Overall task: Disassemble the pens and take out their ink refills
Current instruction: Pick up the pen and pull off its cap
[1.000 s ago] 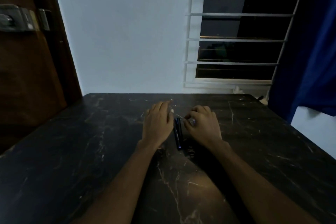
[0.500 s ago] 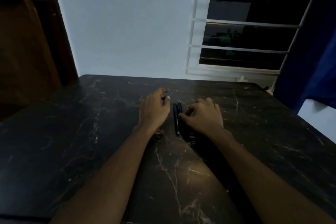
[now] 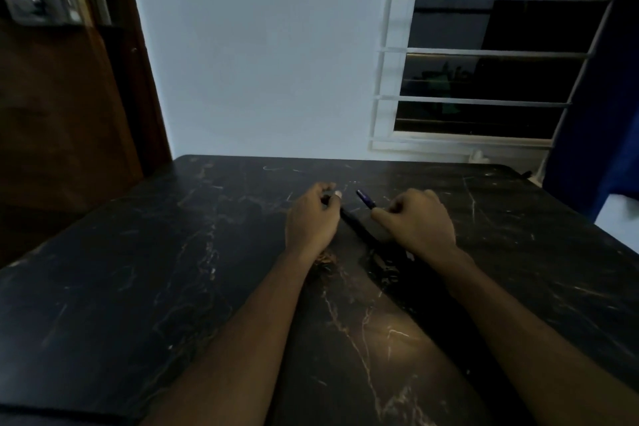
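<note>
My right hand (image 3: 420, 221) pinches the lower end of a blue pen (image 3: 366, 199), which points up and to the left above the table. A dark pen (image 3: 358, 228) lies slanted on the black marble table (image 3: 173, 270), between my hands. Its lower end runs under my right hand. Just left of it rests my left hand (image 3: 311, 220), fingers curled around a small dark pen part (image 3: 325, 199) at the thumb tip. The dim light hides what that part is. A few small dark pieces (image 3: 383, 264) lie near my right wrist.
The table's far edge meets a white wall (image 3: 259, 62). A barred window (image 3: 484, 73) is at the back right, with a blue curtain (image 3: 601, 114) beside it. A brown door (image 3: 52, 114) with a metal lock stands on the left.
The two pens lay side by side between my hands. Now my right hand has raised the blue one, and the dark one lies at a slant. My hands have moved slightly apart.
</note>
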